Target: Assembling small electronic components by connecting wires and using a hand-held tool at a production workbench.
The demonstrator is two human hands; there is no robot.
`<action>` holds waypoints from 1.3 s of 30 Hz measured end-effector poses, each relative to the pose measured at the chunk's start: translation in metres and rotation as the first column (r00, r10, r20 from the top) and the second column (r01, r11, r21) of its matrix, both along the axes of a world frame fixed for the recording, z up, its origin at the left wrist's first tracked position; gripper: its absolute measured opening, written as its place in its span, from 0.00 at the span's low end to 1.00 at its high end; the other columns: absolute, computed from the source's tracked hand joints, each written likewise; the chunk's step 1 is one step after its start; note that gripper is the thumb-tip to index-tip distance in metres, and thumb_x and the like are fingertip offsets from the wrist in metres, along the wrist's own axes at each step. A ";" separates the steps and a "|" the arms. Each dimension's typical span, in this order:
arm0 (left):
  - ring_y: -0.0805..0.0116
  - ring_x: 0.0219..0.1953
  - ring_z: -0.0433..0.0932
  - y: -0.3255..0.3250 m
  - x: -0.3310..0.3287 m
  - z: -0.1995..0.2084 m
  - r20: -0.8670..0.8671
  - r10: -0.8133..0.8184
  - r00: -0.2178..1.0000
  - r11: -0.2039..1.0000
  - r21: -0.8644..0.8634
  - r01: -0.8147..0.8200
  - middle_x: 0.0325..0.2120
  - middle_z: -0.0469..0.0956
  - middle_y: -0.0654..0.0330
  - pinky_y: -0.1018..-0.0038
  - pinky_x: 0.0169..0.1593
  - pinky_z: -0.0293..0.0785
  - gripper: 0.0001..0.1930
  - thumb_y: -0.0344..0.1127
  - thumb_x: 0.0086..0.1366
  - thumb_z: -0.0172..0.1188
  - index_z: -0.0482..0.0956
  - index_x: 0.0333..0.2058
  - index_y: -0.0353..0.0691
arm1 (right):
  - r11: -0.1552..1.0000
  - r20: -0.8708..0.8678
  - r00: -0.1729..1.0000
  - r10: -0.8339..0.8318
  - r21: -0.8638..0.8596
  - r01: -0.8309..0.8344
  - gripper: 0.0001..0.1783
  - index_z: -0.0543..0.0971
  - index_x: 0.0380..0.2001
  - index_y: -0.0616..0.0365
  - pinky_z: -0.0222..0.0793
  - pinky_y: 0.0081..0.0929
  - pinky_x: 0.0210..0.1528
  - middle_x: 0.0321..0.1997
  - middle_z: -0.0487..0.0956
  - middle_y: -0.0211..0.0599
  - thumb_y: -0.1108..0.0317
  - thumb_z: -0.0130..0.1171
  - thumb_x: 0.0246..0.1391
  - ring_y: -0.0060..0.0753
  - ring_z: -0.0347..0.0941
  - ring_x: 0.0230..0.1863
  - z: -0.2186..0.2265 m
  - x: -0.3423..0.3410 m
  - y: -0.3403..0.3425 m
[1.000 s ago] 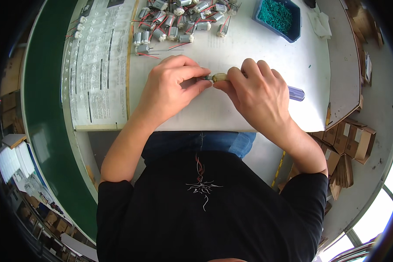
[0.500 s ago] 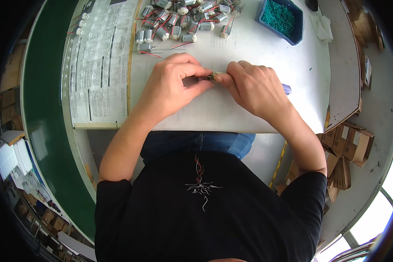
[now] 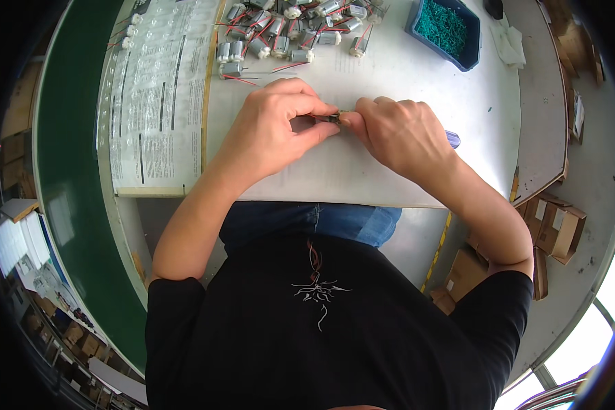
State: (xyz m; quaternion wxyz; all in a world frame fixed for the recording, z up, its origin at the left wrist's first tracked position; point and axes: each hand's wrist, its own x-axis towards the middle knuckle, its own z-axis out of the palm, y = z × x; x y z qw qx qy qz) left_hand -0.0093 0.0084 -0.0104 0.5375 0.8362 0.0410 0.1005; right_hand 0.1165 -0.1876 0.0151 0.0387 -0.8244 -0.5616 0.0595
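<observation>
- bridging the short space between the two hands, a small dark part point(image 3: 334, 118) sits above the white tabletop point(image 3: 362, 174), roughly midway across it.
- its long axis seems to run sideways, from one hand toward the other; it lies right of the left fingertips and left of the right thumb, both hands touching it, neither clearly nearer.
- it looks slim and dark with a few paler glints; most of it is covered by fingertips, so its full shape cannot be told.
- the left hand point(image 3: 273, 126) pinches it between thumb and index finger, with an open hollow behind the pinch.
- the right hand point(image 3: 406, 133) is curled, thumb and bent index finger closed at the part's right end; whatever lies inside the palm is hidden.
- a purple-blue handle point(image 3: 452, 139) shows just beyond the right hand; whether it is held or lying there cannot be told.
- farther out, grey motors point(image 3: 280, 45) with red and dark leads are heaped beyond the hands.
- a blue tray point(image 3: 476, 41) of green pieces point(image 3: 441, 29) stands at far right, near a white cloth point(image 3: 508, 46).
</observation>
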 end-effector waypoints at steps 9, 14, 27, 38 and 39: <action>0.64 0.33 0.84 0.000 0.000 -0.003 0.030 -0.013 0.999 1.000 0.007 0.013 0.35 0.84 0.56 0.72 0.36 0.81 0.12 0.27 0.58 0.76 0.89 0.41 0.33 | 0.995 0.036 0.999 0.026 0.097 -0.029 0.26 0.76 0.24 0.54 0.72 0.38 0.18 0.18 0.76 0.38 0.48 0.55 0.73 0.46 0.77 0.17 -0.005 -0.005 -0.003; 0.63 0.33 0.84 0.000 0.003 -0.004 0.045 -0.022 0.999 1.000 0.001 0.022 0.35 0.84 0.56 0.71 0.36 0.81 0.12 0.27 0.57 0.76 0.89 0.41 0.33 | 0.997 0.010 1.000 -0.005 0.083 0.004 0.25 0.76 0.24 0.54 0.72 0.41 0.19 0.18 0.76 0.39 0.48 0.55 0.73 0.48 0.77 0.18 -0.007 -0.002 -0.004; 0.67 0.41 0.85 0.123 -0.062 0.054 0.167 0.460 0.872 0.766 0.422 -0.485 0.41 0.87 0.60 0.69 0.49 0.78 0.14 0.30 0.60 0.76 0.86 0.44 0.38 | 0.958 -0.241 0.961 -0.137 0.216 0.190 0.20 0.77 0.30 0.58 0.68 0.46 0.27 0.23 0.77 0.46 0.57 0.51 0.76 0.58 0.72 0.22 0.005 -0.002 -0.016; 0.59 0.47 0.83 0.282 -0.061 0.019 0.216 0.245 0.945 0.632 0.703 -0.325 0.40 0.89 0.60 0.67 0.53 0.79 0.11 0.34 0.60 0.75 0.88 0.39 0.38 | 0.954 -0.237 0.965 -0.113 0.245 0.172 0.21 0.76 0.30 0.57 0.68 0.45 0.27 0.25 0.77 0.45 0.56 0.52 0.76 0.57 0.72 0.23 0.002 -0.005 -0.007; 0.59 0.47 0.83 0.284 -0.060 0.016 0.218 0.234 0.948 0.639 0.700 -0.319 0.40 0.89 0.60 0.67 0.53 0.79 0.11 0.34 0.60 0.75 0.88 0.39 0.38 | 0.952 -0.239 0.964 -0.114 0.251 0.175 0.21 0.76 0.30 0.57 0.68 0.45 0.27 0.25 0.77 0.45 0.56 0.52 0.76 0.57 0.73 0.23 0.003 -0.005 -0.009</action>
